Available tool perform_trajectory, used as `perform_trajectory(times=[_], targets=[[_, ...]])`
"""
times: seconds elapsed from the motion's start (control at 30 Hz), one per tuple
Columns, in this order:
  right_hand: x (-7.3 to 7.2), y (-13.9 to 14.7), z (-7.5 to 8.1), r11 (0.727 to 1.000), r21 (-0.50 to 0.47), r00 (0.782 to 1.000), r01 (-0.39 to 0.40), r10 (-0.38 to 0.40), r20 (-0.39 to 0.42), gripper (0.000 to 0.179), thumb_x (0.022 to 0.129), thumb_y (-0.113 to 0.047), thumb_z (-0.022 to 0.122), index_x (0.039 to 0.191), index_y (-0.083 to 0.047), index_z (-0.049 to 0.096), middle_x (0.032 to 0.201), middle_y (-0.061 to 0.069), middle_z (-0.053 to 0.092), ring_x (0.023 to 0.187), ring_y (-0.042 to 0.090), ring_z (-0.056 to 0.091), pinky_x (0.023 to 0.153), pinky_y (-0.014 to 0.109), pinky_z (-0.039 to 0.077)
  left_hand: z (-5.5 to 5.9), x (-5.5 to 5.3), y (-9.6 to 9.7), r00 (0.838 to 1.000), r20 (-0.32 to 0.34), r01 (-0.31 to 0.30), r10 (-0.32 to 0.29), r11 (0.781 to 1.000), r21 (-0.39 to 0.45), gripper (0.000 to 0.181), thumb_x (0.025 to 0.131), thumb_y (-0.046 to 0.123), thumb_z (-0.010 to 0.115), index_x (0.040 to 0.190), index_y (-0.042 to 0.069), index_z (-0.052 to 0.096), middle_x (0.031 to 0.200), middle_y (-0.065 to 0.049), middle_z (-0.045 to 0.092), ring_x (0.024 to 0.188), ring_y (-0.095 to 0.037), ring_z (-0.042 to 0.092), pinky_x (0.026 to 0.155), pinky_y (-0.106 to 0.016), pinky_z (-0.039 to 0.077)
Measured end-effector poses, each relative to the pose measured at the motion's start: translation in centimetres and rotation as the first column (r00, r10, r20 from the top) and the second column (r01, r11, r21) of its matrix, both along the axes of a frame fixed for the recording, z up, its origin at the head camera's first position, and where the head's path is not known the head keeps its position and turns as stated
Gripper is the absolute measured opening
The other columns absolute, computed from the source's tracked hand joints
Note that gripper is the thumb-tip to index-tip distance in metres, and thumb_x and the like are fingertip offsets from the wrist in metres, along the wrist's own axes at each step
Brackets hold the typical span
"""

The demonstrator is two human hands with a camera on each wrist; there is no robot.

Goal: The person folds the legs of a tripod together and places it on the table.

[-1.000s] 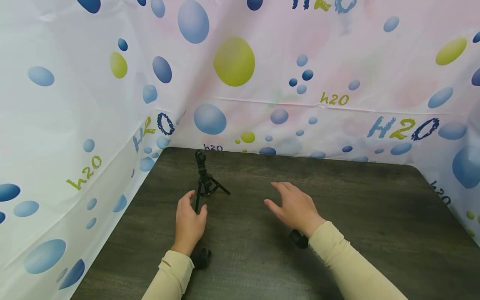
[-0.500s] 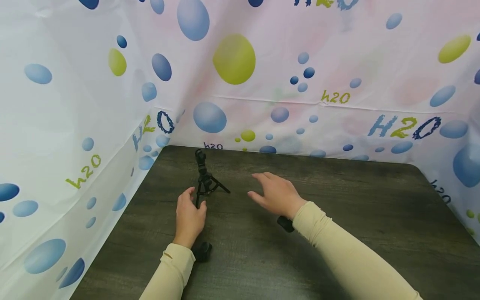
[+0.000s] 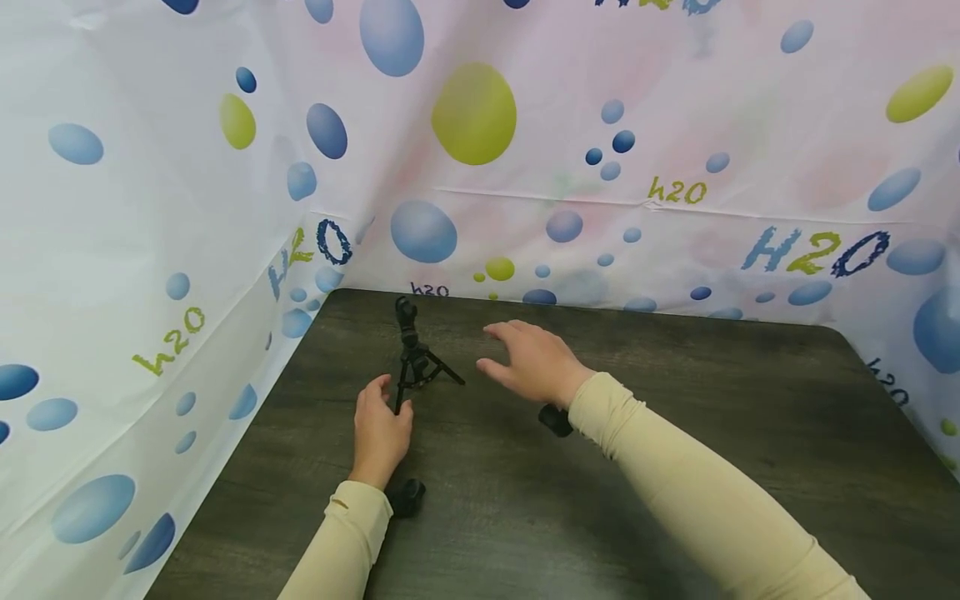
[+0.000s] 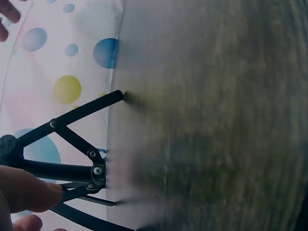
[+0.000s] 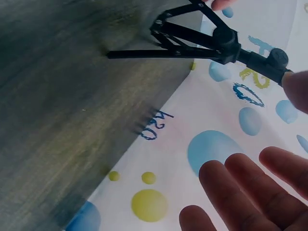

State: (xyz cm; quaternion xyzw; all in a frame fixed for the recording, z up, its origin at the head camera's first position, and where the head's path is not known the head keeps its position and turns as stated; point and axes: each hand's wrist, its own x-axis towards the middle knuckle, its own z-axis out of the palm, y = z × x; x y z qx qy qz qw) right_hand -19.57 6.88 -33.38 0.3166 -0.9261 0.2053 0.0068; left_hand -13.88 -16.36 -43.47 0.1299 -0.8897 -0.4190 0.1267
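A black mini tripod (image 3: 409, 340) stands upright on its spread legs, left of the table's middle. My left hand (image 3: 380, 437) is beside its near leg, thumb and fingers loosely bent and apart. In the left wrist view the left thumb (image 4: 33, 191) overlaps the tripod's lower struts (image 4: 72, 169); I cannot tell whether it touches. Right of the tripod, my right hand (image 3: 536, 367) hovers with fingers spread and nothing in it. The right wrist view shows the tripod's legs and centre column (image 5: 260, 65) beyond the right fingers (image 5: 216, 180).
The dark wood-grain table (image 3: 675, 417) reaches back to a white sheet (image 3: 585, 75) printed with blue and green bubbles and H2O lettering. The sheet also runs along the left side. Black wrist devices (image 3: 407, 498) sit under both wrists.
My right hand has moved left and away from me, closer to the tripod. My left hand has crept slightly forward. The tripod stands where it was.
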Motion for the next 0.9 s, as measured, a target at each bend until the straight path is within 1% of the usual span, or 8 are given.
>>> perform_trajectory(times=[0.17, 0.3, 0.43, 0.67, 0.83, 0.9], targets=[[-0.8, -1.0, 1.0, 0.999, 0.003, 0.999, -0.032, 0.032, -0.029, 0.054, 0.100, -0.035, 0.062, 0.141, -0.001, 0.053, 0.129, 0.014, 0.062, 0.113, 0.028, 0.062, 0.090, 0.044, 0.051, -0.3, -0.4, -0.3, 1.000, 0.024, -0.010, 0.010, 1.000, 0.009, 0.047, 0.095, 0.004, 0.063, 0.138, -0.006, 0.046, 0.129, -0.026, 0.051, 0.116, -0.040, 0.053, 0.094, -0.054, 0.046], [-1.3, -1.8, 1.6, 0.998, 0.025, 0.997, -0.053, 0.054, -0.053, 0.054, 0.100, -0.035, 0.062, 0.142, -0.001, 0.053, 0.133, 0.016, 0.060, 0.115, 0.029, 0.061, 0.093, 0.045, 0.051, -0.6, -0.7, -0.7, 0.999, 0.045, -0.015, 0.014, 1.000, 0.022, 0.043, 0.094, 0.003, 0.063, 0.134, -0.007, 0.049, 0.121, -0.025, 0.056, 0.111, -0.039, 0.057, 0.093, -0.053, 0.047], [-1.7, -2.7, 2.0, 0.996, 0.040, 0.996, -0.074, 0.076, -0.056, 0.055, 0.101, -0.036, 0.060, 0.144, -0.003, 0.052, 0.137, 0.015, 0.058, 0.120, 0.029, 0.059, 0.096, 0.046, 0.049, -0.7, -0.9, -1.0, 0.999, 0.043, -0.019, 0.018, 1.000, 0.021, 0.036, 0.094, 0.003, 0.064, 0.128, -0.007, 0.056, 0.114, -0.023, 0.061, 0.106, -0.037, 0.063, 0.090, -0.051, 0.050], [-2.0, -4.7, 2.7, 0.990, 0.044, 0.989, -0.132, 0.134, -0.068, 0.057, 0.101, -0.031, 0.061, 0.149, -0.005, 0.044, 0.143, 0.015, 0.053, 0.126, 0.028, 0.055, 0.101, 0.044, 0.046, -0.9, -1.1, -1.0, 0.998, 0.062, -0.026, 0.025, 1.000, 0.012, 0.032, 0.095, 0.007, 0.066, 0.123, -0.006, 0.059, 0.111, -0.022, 0.064, 0.103, -0.036, 0.064, 0.088, -0.051, 0.052], [-2.3, -6.1, 3.2, 0.985, 0.025, 0.983, -0.173, 0.174, -0.063, 0.057, 0.102, -0.025, 0.061, 0.151, -0.004, 0.041, 0.147, 0.015, 0.049, 0.131, 0.028, 0.051, 0.105, 0.041, 0.044, -1.1, -1.3, -1.0, 0.999, 0.042, -0.029, 0.029, 1.000, -0.007, 0.028, 0.094, 0.007, 0.068, 0.118, -0.006, 0.062, 0.109, -0.021, 0.066, 0.100, -0.035, 0.066, 0.087, -0.050, 0.052], [-2.5, -6.5, 3.5, 0.983, 0.021, 0.982, -0.181, 0.182, -0.055, 0.057, 0.102, -0.024, 0.060, 0.151, -0.004, 0.040, 0.148, 0.015, 0.048, 0.126, 0.027, 0.055, 0.103, 0.040, 0.045, -1.1, -1.5, -1.0, 0.999, 0.034, -0.029, 0.029, 1.000, -0.013, 0.026, 0.094, 0.007, 0.068, 0.116, -0.006, 0.063, 0.107, -0.021, 0.067, 0.098, -0.034, 0.067, 0.087, -0.050, 0.052]])
